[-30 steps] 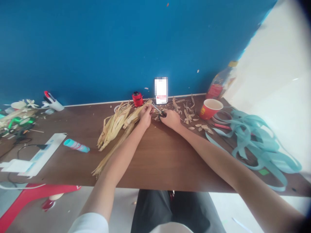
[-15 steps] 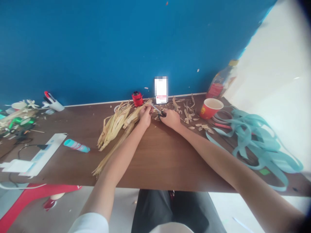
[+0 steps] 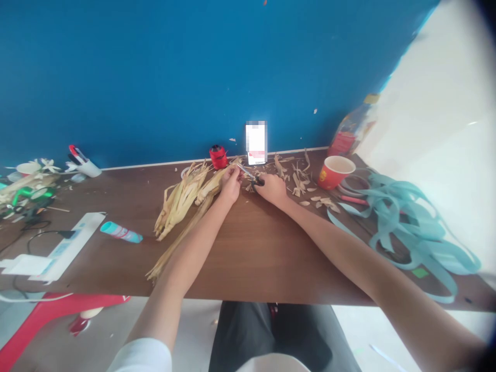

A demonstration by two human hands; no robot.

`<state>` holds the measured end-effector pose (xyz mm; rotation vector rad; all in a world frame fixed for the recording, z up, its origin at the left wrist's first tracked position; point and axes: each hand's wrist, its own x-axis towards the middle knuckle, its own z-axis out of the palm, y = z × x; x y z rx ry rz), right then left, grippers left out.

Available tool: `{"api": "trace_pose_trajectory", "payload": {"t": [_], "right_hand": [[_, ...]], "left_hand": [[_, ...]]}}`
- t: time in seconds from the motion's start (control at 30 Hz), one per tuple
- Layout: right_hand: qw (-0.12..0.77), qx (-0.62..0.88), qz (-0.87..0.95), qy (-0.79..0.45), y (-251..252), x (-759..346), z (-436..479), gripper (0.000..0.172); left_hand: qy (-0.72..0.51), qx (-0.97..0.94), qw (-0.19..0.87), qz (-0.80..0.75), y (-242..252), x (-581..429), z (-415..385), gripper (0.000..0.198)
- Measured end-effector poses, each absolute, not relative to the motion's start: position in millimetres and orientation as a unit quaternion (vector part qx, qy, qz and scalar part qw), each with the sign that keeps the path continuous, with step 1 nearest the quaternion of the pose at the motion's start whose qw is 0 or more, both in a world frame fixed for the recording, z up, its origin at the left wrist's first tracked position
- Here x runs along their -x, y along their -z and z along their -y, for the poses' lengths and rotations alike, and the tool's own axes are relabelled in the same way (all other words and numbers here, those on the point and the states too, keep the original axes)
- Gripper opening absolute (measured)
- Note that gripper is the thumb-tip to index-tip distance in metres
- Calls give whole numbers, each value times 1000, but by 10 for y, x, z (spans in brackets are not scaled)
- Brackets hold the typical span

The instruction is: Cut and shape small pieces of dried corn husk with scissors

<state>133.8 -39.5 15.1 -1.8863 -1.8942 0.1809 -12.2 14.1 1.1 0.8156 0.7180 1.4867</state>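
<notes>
My right hand (image 3: 272, 189) is closed round the dark handles of a pair of scissors (image 3: 245, 171), whose metal blades point up and left to my other hand. My left hand (image 3: 231, 184) is pinched at the blade tips on a small pale piece of corn husk, mostly hidden by the fingers. Dry corn husks (image 3: 181, 200) lie in bundles left of my left hand, some passing behind it and under the forearm. Cut husk scraps (image 3: 298, 183) are strewn behind and right of my right hand.
A lit phone (image 3: 256, 144) leans on the blue wall beside a red container (image 3: 219, 157). At right are a red paper cup (image 3: 336, 173), a bottle (image 3: 351, 129) and tangled teal ribbon (image 3: 411, 217). A power strip (image 3: 73, 248) and a blue tube (image 3: 121, 232) lie left.
The scissor blades have tilted slightly and their tips sit a little further left, at my left fingertips. Both hands stay in nearly the same place; the whole view has shifted slightly.
</notes>
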Motion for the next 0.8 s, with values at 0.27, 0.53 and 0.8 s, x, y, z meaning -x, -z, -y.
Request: {"api": "trace_pose_trajectory", "payload": {"t": [0.27, 0.53, 0.8], "right_hand": [[234, 682, 689, -74, -148, -1364, 379, 23], [211, 688, 690, -79, -169, -1371, 366, 26], [200, 688, 692, -86, -211, -1370, 373, 25]], "left_hand": [[-652, -357, 601, -293, -25, 122, -122, 32], [-669, -322, 608, -279, -32, 118, -118, 34], [-683, -308, 599, -282, -42, 117, -117, 27]]}}
